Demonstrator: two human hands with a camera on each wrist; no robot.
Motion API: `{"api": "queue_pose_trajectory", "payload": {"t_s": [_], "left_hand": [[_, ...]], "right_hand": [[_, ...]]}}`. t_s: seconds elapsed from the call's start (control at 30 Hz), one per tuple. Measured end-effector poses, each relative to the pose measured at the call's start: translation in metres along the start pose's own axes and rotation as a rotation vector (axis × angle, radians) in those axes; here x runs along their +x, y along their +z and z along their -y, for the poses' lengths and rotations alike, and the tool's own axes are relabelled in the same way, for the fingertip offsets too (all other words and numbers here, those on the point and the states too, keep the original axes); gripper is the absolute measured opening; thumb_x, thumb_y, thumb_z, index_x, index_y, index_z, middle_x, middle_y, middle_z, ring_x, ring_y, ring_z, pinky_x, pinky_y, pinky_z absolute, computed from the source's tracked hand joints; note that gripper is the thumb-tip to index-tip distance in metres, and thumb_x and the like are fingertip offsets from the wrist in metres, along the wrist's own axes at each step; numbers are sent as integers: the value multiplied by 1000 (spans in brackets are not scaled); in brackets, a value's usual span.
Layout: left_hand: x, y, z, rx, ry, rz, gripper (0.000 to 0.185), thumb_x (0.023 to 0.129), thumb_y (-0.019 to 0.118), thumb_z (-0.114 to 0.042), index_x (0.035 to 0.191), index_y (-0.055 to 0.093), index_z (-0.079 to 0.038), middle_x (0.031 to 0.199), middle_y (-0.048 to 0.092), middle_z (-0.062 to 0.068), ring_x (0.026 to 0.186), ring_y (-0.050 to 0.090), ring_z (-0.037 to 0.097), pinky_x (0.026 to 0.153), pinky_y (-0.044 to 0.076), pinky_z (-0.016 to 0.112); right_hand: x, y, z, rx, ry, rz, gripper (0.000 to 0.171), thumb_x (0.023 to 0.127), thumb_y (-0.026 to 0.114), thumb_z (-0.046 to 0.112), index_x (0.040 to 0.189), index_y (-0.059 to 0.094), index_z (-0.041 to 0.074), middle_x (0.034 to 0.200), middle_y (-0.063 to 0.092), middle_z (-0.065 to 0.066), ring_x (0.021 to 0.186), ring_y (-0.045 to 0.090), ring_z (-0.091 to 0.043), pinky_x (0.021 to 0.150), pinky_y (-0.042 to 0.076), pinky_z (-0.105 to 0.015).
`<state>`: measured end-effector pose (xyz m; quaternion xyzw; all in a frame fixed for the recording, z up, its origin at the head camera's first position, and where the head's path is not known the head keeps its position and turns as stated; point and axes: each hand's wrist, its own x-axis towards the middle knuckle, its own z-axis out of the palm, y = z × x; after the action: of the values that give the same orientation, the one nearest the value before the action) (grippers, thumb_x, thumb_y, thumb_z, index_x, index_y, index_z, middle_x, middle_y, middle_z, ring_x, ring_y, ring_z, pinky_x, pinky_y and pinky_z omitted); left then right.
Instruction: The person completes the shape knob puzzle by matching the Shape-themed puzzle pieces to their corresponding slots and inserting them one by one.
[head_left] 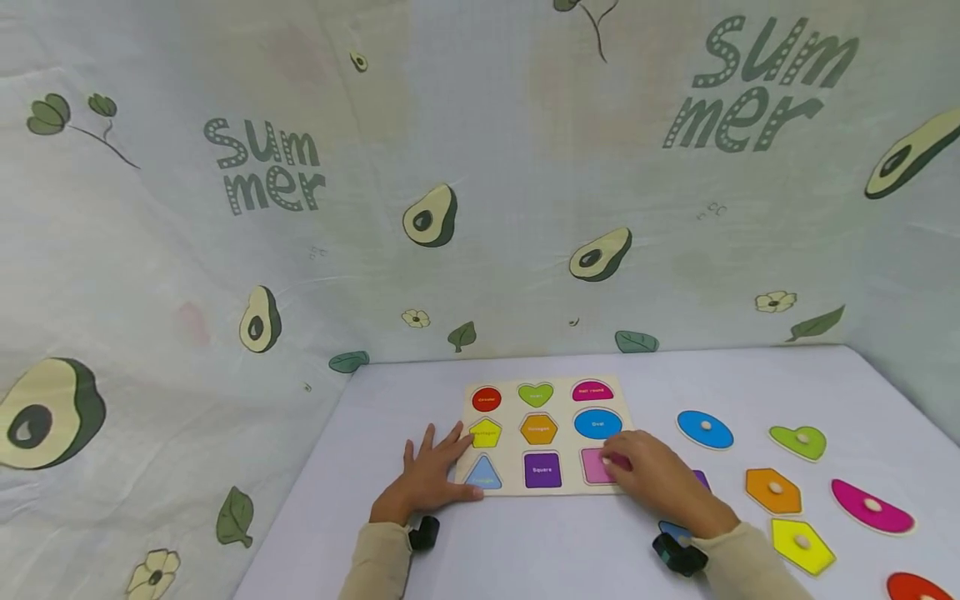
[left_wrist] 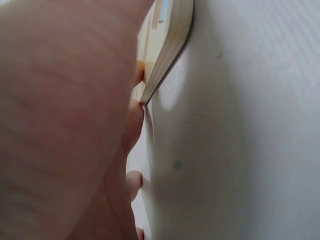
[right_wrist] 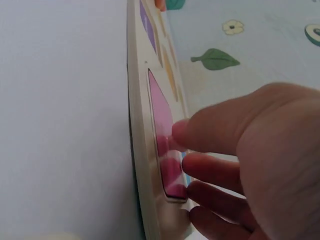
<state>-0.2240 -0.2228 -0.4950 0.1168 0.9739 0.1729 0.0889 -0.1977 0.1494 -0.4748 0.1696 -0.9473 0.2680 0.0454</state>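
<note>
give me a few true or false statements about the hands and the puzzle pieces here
1. The left hand rests flat at the left edge of the puzzle board. True.
2. The right hand is over the pink recess in the board's bottom right corner. True.
3. The blue oval piece sits in the board. False: it lies on the table, right of the board.
4. The yellow pentagon piece is in the left hand. False: it lies loose on the table near the right sleeve.
5. The green heart piece lies right of the blue oval piece. True.

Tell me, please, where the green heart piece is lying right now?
In the head view the green heart piece lies on the table right of the puzzle board, between the blue oval piece and the magenta half-round piece.
</note>
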Motion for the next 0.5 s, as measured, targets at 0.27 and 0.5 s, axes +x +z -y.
{"api": "queue_pose_trajectory", "payload": {"t_s": [0.27, 0.5], "left_hand": [[0, 0, -3, 7, -8, 10, 100, 70, 74, -72, 155, 39, -33, 166, 22, -6, 151, -1, 43, 111, -9, 72], [-1, -1, -2, 12, -15, 8, 101, 70, 74, -72, 155, 38, -34, 166, 21, -7, 152, -2, 42, 112, -9, 71]], "right_hand": [[-9, -22, -19, 109, 77, -7, 20, 95, 69, 20, 111, 73, 11, 116, 69, -9, 108, 63, -35, 91, 53, -56], [-19, -38, -34, 71, 96, 7, 24, 95, 68, 24, 113, 73, 8, 112, 70, -10, 98, 65, -33, 83, 56, -57]]}}
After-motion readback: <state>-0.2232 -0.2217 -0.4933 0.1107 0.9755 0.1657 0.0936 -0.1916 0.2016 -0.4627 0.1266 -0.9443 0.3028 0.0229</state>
